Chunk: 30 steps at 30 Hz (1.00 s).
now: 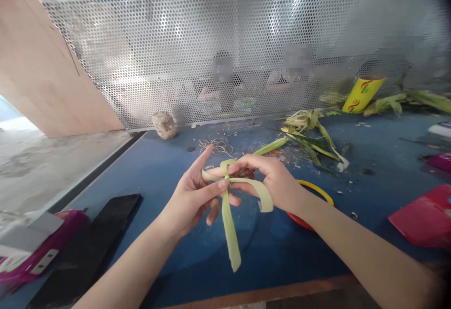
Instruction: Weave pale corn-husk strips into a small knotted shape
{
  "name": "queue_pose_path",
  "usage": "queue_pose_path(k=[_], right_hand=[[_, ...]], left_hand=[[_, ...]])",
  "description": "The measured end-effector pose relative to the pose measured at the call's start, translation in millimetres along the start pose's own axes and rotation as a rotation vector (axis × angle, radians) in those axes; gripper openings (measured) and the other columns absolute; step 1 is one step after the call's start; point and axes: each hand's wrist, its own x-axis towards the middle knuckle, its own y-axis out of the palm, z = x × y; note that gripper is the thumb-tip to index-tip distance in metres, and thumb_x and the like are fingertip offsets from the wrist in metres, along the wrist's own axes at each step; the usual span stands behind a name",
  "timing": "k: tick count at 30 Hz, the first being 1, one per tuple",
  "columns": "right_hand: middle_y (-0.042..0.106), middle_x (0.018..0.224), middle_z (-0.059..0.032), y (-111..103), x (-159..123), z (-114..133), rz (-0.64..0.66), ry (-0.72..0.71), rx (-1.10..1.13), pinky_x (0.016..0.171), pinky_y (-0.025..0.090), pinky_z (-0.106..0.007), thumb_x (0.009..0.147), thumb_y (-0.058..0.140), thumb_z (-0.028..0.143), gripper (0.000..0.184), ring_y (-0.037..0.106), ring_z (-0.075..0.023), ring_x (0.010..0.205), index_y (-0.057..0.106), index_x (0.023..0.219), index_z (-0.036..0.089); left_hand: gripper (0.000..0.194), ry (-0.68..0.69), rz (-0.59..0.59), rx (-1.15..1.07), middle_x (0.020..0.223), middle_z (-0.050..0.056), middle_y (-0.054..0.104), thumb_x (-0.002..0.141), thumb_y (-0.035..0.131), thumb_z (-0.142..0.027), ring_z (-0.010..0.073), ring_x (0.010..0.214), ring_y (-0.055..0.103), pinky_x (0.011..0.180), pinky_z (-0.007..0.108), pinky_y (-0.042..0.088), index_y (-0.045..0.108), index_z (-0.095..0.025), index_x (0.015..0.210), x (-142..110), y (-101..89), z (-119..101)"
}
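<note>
My left hand (195,191) pinches a pale green corn husk strip (230,234) at its knot between thumb and finger, with the index finger pointing up and away. The strip is tied into a small bow; one tail hangs down and another curls to the right. My right hand (268,175) closes on the upper part of the bow from the right, its fingertips partly hidden behind it. Under my right wrist lies a red and yellow ring (319,190), partly covered by the arm. Just beyond my fingers, a tangle of thin string (220,146) rests on the blue table (197,262).
A pile of corn husks (306,130) and a yellow tube (362,94) stand toward the back right. A whitish lump (164,125) sits by the perforated metal screen (148,55), people behind it. A black slab (95,243) and purple power strip (66,224) are left; a red object (423,217), right.
</note>
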Motion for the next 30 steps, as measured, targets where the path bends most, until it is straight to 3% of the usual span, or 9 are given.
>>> queue_pose_path(k=[3,8,12,16,19,24,28,30], right_hand=[[0.068,0.078,-0.0011,1.8,0.2,-1.7,0.019,-0.017,-0.023,0.064,0.048,-0.024,0.078,0.065,0.021,0.012,0.062,-0.0135,0.070,0.068,0.089,0.019],[0.070,0.076,0.0000,4.3,-1.5,-2.5,0.046,-0.040,-0.029,0.064,0.048,-0.023,0.082,0.060,0.019,0.014,0.062,-0.0118,0.066,0.070,0.090,0.021],[0.070,0.075,-0.0006,4.6,-2.1,-1.4,0.056,-0.046,-0.037,0.063,0.048,-0.022,0.083,0.058,0.019,0.013,0.061,-0.0121,0.067,0.071,0.085,0.019],[0.069,0.069,-0.0004,4.0,-0.5,2.5,0.105,0.056,-0.002,0.057,0.047,-0.021,0.082,0.058,0.022,0.014,0.060,-0.0118,0.061,0.070,0.076,0.017],[0.070,0.074,-0.0009,3.9,1.2,4.9,0.073,0.146,0.047,0.060,0.049,-0.023,0.080,0.061,0.026,0.013,0.063,-0.0138,0.065,0.070,0.076,0.018],[0.070,0.075,-0.0028,2.4,3.0,2.0,0.057,0.296,0.099,0.058,0.047,-0.025,0.077,0.063,0.032,0.018,0.061,-0.0143,0.063,0.072,0.075,0.017],[0.064,0.064,-0.0025,-1.1,3.5,-1.7,0.184,0.382,0.345,0.049,0.039,-0.023,0.080,0.060,0.037,0.026,0.049,-0.0090,0.051,0.071,0.075,0.014],[0.061,0.060,-0.0011,-2.5,3.3,-1.5,0.183,0.385,0.448,0.047,0.035,-0.022,0.080,0.061,0.035,0.025,0.044,-0.0074,0.049,0.071,0.075,0.013]], left_hand=[[0.094,0.024,-0.055,0.019,0.083,0.006,0.074,0.075,0.064,-0.005,0.0160,0.053,0.068,0.029,0.012,0.040,0.001,-0.021,0.143,1.1,0.0,1.4],[0.095,0.029,-0.021,0.025,0.064,0.003,0.072,0.076,0.064,-0.006,0.0081,0.035,0.054,0.032,0.013,0.039,-0.002,-0.017,0.143,2.4,-1.7,3.0],[0.100,0.057,-0.064,-0.024,0.066,0.002,0.072,0.071,0.067,-0.003,0.0114,0.042,0.059,0.031,0.013,0.039,0.000,-0.016,0.143,3.6,-2.1,4.5],[0.091,0.009,-0.130,-0.048,0.079,0.007,0.074,0.077,0.063,-0.009,0.0150,0.049,0.065,0.030,0.015,0.038,0.003,-0.018,0.144,3.8,2.5,2.6],[0.084,-0.059,-0.200,-0.053,0.086,0.011,0.073,0.080,0.061,-0.014,0.0152,0.051,0.065,0.030,0.016,0.036,0.007,-0.017,0.144,2.8,5.0,0.6],[0.091,-0.074,-0.183,-0.008,0.062,0.002,0.068,0.074,0.068,-0.012,0.0090,0.039,0.052,0.035,0.017,0.039,0.010,-0.016,0.144,4.5,0.2,3.2],[0.079,-0.080,-0.169,-0.059,0.054,0.000,0.063,0.075,0.066,-0.009,0.0064,0.041,0.049,0.038,0.015,0.039,0.021,-0.006,0.140,6.5,-3.9,2.3],[0.073,-0.122,-0.174,-0.114,0.052,-0.001,0.060,0.073,0.067,-0.008,0.0047,0.040,0.047,0.039,0.014,0.038,0.030,-0.004,0.135,5.9,-4.1,0.2]])
